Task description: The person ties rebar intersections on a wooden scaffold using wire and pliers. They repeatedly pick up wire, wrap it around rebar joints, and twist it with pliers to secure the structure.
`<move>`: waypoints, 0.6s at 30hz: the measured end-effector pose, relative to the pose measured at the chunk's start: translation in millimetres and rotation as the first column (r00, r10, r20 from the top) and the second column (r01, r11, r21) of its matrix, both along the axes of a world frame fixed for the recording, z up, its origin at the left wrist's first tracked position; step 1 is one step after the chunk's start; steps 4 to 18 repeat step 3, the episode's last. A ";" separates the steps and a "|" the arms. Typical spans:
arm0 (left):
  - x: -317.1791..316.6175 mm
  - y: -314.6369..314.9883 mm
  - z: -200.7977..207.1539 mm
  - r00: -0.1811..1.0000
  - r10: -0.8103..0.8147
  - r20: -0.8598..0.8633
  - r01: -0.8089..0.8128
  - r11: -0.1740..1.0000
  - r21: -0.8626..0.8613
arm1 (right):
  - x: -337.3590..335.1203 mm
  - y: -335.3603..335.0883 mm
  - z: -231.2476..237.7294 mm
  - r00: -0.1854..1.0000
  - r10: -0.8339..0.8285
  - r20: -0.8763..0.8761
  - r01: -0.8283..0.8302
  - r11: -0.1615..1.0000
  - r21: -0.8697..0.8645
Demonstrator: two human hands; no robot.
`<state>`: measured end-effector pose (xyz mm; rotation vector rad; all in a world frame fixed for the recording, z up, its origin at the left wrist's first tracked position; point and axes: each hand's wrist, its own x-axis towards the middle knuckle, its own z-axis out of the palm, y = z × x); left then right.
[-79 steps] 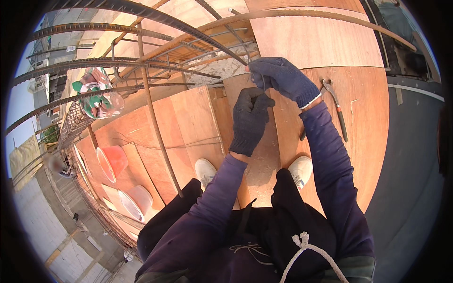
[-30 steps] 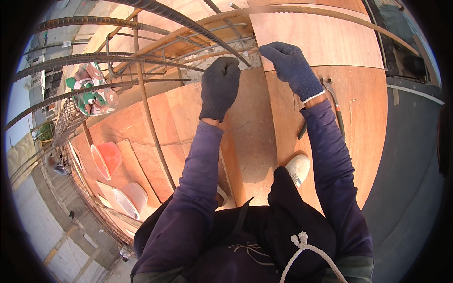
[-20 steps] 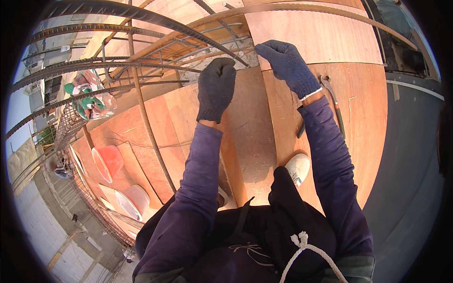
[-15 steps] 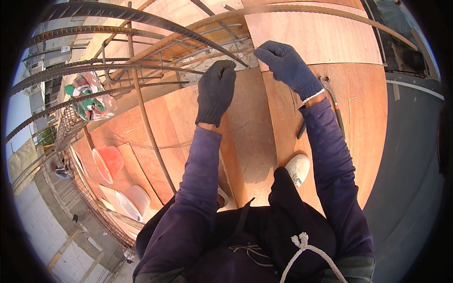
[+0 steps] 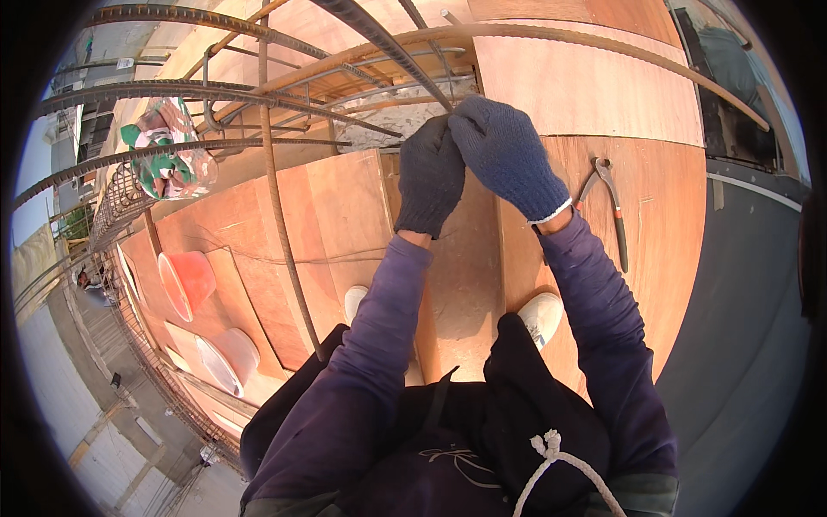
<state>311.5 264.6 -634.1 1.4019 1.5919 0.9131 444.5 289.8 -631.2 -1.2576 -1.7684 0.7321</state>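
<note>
My left hand (image 5: pixel 431 177), in a dark grey knitted glove, is closed, its thumb side pressed against the other hand. My right hand (image 5: pixel 508 155), in a blue knitted glove with a white cuff, is closed too. Whatever they pinch is hidden between the fingers. Just above them in the view comes down the tip of a dark ribbed steel bar (image 5: pixel 388 43); whether the gloves touch it, I cannot tell. To the right of my right forearm, a pair of pincers (image 5: pixel 620 233) with dark grips lies on the plywood (image 5: pixel 663 258), jaws pointing away.
Several rusty rebars (image 5: pixel 129 95) cross the upper left, and one long bar (image 5: pixel 284 224) slants down beside my left arm. A camouflage-patterned bundle (image 5: pixel 172 164) hangs behind them. A red bucket (image 5: pixel 191 280) and a whitish bucket (image 5: pixel 233 355) lie on the boards at left.
My hands, apart half a second ago, have come together, the left moving right and both slightly lower. The view has shifted a little, and the pincers show more fully beside my right arm.
</note>
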 end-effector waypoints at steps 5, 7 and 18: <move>4.7 -5.2 -5.5 0.971 0.104 0.215 -0.054 0.972 -0.229 | 6.0 4.9 10.8 0.980 0.111 0.162 -0.075 0.974 -0.214; 4.7 -5.2 -5.5 0.971 0.104 0.215 -0.054 0.972 -0.229 | 6.0 4.9 10.8 0.980 0.111 0.162 -0.075 0.974 -0.214; 4.7 -5.2 -5.5 0.971 0.104 0.215 -0.054 0.972 -0.229 | 6.0 4.9 10.8 0.980 0.111 0.162 -0.075 0.974 -0.214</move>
